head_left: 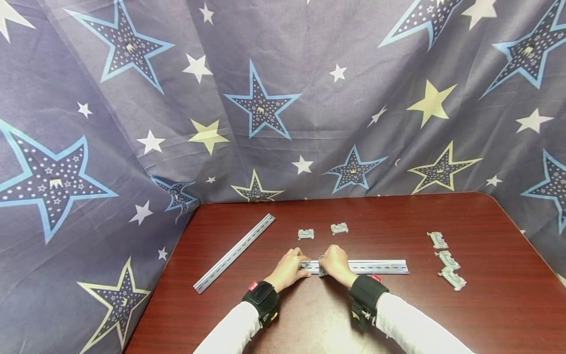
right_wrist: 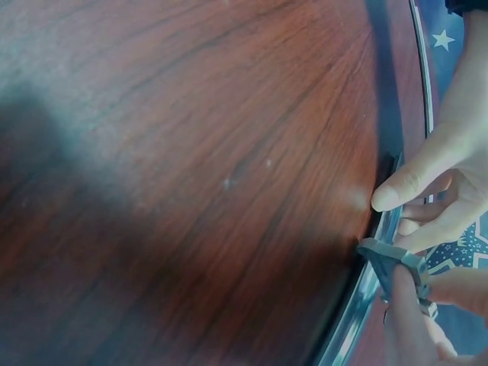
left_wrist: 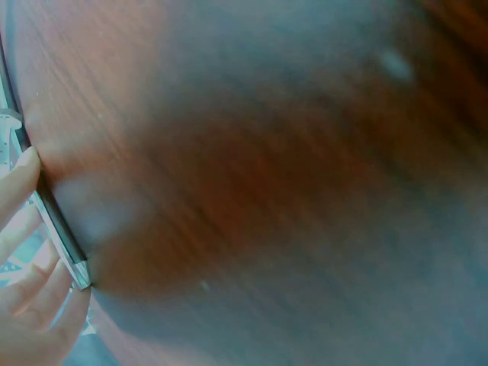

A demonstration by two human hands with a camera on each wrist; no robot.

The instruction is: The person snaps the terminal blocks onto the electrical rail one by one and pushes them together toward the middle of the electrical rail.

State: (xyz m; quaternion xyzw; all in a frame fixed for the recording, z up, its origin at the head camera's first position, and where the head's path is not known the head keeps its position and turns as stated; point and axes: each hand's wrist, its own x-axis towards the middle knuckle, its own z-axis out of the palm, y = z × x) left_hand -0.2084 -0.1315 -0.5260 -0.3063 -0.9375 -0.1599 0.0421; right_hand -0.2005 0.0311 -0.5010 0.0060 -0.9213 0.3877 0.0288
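Observation:
A slotted metal DIN rail (head_left: 380, 267) lies crosswise on the table in front of me. My left hand (head_left: 289, 269) grips its left end, thumb on the near edge and fingers at the far side; the left wrist view shows the rail's end (left_wrist: 80, 273) by the fingertips. Just to the right, my right hand (head_left: 337, 264) pinches a small grey terminal block (right_wrist: 387, 258), which stands upright at the rail. Whether it is fully clipped on cannot be told. In the right wrist view the left thumb is close to the block.
A second DIN rail (head_left: 234, 253) lies slanted at the left. Two loose terminal blocks, one (head_left: 305, 234) left of the other (head_left: 339, 228), lie beyond the hands. Three more blocks (head_left: 447, 259) form a row at the right. A star-patterned cloth (head_left: 283, 162) hangs behind the table (head_left: 495, 221).

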